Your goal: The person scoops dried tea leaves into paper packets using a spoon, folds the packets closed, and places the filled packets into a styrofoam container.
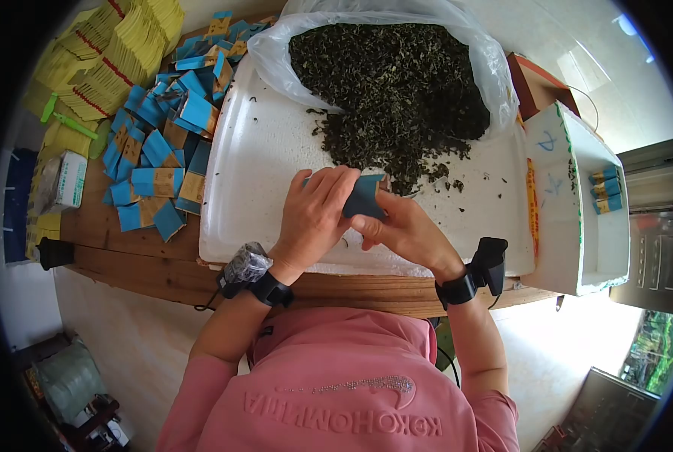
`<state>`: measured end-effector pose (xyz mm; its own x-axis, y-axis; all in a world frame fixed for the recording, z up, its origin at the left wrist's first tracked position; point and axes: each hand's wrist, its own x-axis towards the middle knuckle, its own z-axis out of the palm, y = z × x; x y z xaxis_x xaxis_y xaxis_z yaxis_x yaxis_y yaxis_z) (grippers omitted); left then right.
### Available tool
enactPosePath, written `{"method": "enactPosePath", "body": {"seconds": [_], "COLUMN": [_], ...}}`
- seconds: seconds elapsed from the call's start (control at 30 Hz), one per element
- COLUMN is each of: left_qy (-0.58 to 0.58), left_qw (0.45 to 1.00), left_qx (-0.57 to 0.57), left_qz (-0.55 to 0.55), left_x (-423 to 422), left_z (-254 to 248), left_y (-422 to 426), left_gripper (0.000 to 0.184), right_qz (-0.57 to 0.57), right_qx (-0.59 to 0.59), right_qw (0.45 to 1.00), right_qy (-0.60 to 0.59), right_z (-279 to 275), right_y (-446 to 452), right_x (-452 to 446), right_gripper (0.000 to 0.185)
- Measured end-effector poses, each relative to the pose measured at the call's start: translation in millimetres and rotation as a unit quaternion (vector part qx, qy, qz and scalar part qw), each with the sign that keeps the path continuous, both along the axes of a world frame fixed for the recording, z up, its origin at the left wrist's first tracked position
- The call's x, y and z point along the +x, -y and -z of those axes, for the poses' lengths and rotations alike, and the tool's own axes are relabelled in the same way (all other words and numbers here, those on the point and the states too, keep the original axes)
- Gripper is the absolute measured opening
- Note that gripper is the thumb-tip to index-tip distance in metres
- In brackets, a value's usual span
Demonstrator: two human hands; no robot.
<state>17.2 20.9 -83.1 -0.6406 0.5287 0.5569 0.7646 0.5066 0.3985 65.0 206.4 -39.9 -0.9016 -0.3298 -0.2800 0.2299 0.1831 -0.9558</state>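
Between my two hands is a small blue paper packet (364, 197), held over the front of a white foam tray (269, 173). My left hand (318, 211) wraps its fingers round the packet's left side. On the other side, my right hand (406, 226) pinches it with thumb and fingers near its right edge. The packet's far end shows a brownish edge; whether anything is inside cannot be made out. Just beyond my hands, dark dried leaves (389, 90) that look like tea spill out of a clear plastic bag (272, 49) onto the tray.
At left, a heap of blue and brown packets (156, 181) covers the wooden table (118, 260). Behind it stand yellow paper stacks (103, 60) and a green tool (69, 120). A white foam box (566, 218) at right holds several blue packets (606, 188).
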Motion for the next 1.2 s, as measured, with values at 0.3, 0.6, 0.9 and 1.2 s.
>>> {"method": "enactPosePath", "body": {"seconds": [0.3, 0.6, 0.9, 1.2], "left_qy": [-0.020, 0.068, 0.097, 0.093], "left_qw": [1.000, 0.996, 0.993, 0.991], "left_qx": [-0.016, 0.030, 0.071, 0.093], "left_qz": [-0.008, -0.052, -0.016, -0.001], "left_x": [1, -2, -5, -4], "left_z": [0, -2, -4, -2], "left_y": [2, 11, 9, 9], "left_gripper": [0.071, 0.074, 0.073, 0.073], "right_qz": [-0.046, 0.152, 0.190, 0.162], "right_qx": [0.031, 0.012, 0.152, 0.025], "right_qw": [0.998, 0.972, 0.929, 0.983], "right_qy": [-0.013, -0.176, -0.278, -0.085], "right_z": [-6, -18, -26, -20], "right_y": [-6, -22, -20, 6], "right_x": [2, 19, 2, -22], "right_gripper": [0.048, 0.034, 0.030, 0.044]}}
